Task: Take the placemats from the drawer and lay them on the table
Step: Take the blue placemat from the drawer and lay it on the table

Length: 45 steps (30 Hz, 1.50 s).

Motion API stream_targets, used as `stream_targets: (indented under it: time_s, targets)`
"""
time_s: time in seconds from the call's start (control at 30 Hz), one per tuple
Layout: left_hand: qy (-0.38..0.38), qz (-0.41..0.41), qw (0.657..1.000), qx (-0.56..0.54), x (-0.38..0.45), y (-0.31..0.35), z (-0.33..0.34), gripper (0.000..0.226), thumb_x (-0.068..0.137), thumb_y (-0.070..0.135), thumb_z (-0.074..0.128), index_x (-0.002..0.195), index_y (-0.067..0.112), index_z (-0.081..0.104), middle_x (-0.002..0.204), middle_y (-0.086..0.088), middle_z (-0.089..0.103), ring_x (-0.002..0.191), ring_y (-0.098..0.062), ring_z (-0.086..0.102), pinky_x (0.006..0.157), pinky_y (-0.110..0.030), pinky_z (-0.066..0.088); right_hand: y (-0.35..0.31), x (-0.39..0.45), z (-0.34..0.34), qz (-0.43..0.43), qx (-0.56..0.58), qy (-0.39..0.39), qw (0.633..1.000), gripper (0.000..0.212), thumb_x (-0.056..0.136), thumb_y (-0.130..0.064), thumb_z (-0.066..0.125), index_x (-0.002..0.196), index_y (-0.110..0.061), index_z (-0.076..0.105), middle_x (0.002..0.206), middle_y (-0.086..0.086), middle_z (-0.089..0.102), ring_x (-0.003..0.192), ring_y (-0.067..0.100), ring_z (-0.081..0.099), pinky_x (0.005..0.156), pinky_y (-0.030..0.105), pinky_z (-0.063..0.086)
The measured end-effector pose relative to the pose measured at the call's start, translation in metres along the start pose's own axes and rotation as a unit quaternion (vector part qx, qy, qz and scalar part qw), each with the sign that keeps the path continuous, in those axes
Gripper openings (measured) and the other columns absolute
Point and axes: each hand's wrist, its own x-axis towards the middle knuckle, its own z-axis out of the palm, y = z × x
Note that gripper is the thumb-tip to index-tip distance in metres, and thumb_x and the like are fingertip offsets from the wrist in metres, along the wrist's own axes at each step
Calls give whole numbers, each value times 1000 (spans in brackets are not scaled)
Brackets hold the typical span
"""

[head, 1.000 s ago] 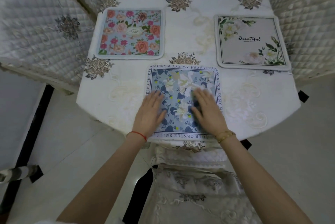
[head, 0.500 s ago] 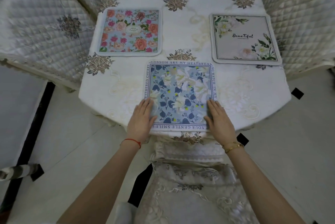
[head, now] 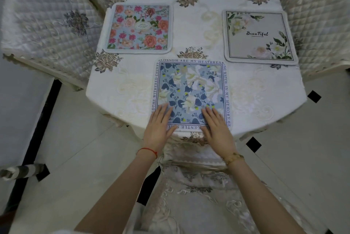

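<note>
White cloth covers the counter, where both hands press flat, fingers straight, gripping nothing, on the blue mat at its near edge, so dragging back could pull it off.

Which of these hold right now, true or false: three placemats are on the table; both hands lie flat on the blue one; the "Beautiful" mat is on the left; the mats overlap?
1. Three placemats lie on the table. True.
2. The left hand and the right hand rest flat on the blue placemat. True.
3. The "Beautiful" placemat is on the left. False: it is on the right; the pink floral placemat is on the left.
4. The mats overlap. False: all lie apart.
</note>
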Motion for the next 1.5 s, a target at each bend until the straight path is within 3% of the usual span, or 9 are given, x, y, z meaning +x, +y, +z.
stream_targets:
  time_s: [0.13,0.3,0.53,0.67,0.8,0.93,1.03,1.3,1.5]
  targets:
    - [5,5,1000,-6,-11,-20,-7,71,95,59,22,153,18,14,161,0,14,148,-16,7,122,-38,12,25,-18,-20,31,20,12,999,59,100,-38,41,152,-23,17,159,-8,12,147,10,4,121,37,10]
    - [21,9,999,-27,1,-25,-20,63,98,43,42,151,13,23,158,-4,23,147,-20,14,121,-30,0,18,9,-34,26,42,28,998,62,98,-35,48,151,-19,21,158,-4,17,147,12,5,121,36,10]
    - [20,40,999,-19,85,-5,-30,60,97,35,49,149,12,28,156,-9,26,146,-26,20,121,-39,16,-15,118,-29,-51,-10,-27,998,64,97,-37,49,149,-9,25,158,8,21,148,24,9,120,43,14]
    - [23,23,999,-16,112,-11,-29,64,99,42,44,151,12,22,160,-5,17,148,-22,11,122,-36,14,-15,145,-29,-61,-25,-35,997,68,97,-43,45,151,-10,20,159,5,17,148,20,9,120,40,13]
    - [54,21,998,21,109,-25,-26,71,96,54,36,151,12,22,158,-6,22,146,-21,18,122,-31,10,11,129,-37,-27,-26,-1,999,68,97,-50,41,152,-17,17,160,-1,15,147,14,10,120,31,7]
    - [81,8,997,8,108,-25,-29,67,97,48,43,150,10,26,155,-8,29,144,-23,23,121,-30,10,32,113,-48,30,-6,54,998,63,97,-44,44,150,-15,26,157,1,25,146,16,18,119,35,20]
    - [88,9,996,-27,124,-21,-32,62,97,41,46,148,9,30,153,-10,31,143,-26,24,121,-34,14,24,132,-50,37,12,73,997,58,99,-41,42,148,-13,31,155,3,29,145,19,19,118,35,22]
    - [29,46,998,-28,206,-5,-42,61,99,34,44,151,9,22,159,-10,20,148,-26,12,122,-36,9,-22,227,-37,-74,-22,-14,997,53,101,-27,39,149,-8,25,158,8,22,147,26,14,120,41,14]
    - [55,47,997,13,202,-27,-40,64,99,46,38,150,11,24,157,-8,25,147,-24,18,121,-37,12,12,216,-43,-35,-26,4,999,61,99,-42,42,151,-15,23,158,3,22,147,21,14,121,38,11]
